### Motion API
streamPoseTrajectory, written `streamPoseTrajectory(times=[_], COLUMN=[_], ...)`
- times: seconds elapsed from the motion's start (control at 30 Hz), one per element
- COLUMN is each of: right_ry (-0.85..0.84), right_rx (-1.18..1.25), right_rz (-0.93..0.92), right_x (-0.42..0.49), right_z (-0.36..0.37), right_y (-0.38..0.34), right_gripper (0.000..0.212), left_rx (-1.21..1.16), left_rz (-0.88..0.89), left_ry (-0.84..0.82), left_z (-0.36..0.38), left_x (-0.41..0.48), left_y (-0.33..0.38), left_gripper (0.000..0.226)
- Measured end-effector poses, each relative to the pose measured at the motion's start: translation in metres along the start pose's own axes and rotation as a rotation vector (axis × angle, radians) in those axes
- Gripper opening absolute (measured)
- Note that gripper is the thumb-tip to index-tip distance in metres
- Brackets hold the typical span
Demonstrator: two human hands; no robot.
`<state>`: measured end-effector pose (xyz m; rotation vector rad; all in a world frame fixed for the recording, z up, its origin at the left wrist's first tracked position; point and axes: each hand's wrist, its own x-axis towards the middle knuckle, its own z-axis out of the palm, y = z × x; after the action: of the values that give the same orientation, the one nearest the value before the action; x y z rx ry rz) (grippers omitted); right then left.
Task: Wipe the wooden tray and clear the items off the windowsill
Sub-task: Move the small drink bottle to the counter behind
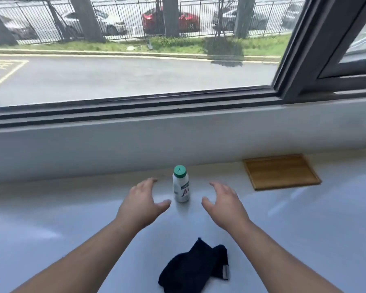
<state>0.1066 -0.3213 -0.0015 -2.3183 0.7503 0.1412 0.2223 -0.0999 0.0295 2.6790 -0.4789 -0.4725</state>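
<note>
A small white bottle [181, 185] with a green cap stands upright on the white windowsill [72, 208]. My left hand [143, 203] hovers just left of it, fingers spread, holding nothing. My right hand [224, 203] hovers just right of it, also spread and holding nothing. Neither hand touches the bottle. A flat wooden tray [281, 171] lies on the sill at the back right, against the wall. A crumpled dark blue cloth [193, 269] lies on the sill close to me, between my forearms.
A low white wall [135, 142] rises behind the sill up to the dark window frame [135, 104]. Through the glass I see a road, a fence and parked cars. An open window sash [347, 49] stands at the upper right.
</note>
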Motion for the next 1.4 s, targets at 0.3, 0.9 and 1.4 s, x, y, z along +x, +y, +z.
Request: streamPoseTrajectory(times=[0.3,0.9,1.4], right_ry=[-0.248,-0.760,-1.215], right_rx=[0.436,0.428,0.024], right_rz=[0.140,-0.347,-0.736], right_x=[0.057,-0.200,-0.664], right_z=[0.074,0.143,0.348], right_y=[-0.003,-0.263,-0.371], right_gripper=[0.057,0.046,0.038], left_rx=[-0.267,-0.481,-0.493], left_rz=[-0.096,-0.423,-0.883], left_ry=[-0.011,0.570,0.967], left_z=[0.059,-0.146,-0.128], left_x=[0.065,-0.282,-0.789], left_y=[0.042,-0.163,-0.362], left_gripper=[0.075,0.048,0.051])
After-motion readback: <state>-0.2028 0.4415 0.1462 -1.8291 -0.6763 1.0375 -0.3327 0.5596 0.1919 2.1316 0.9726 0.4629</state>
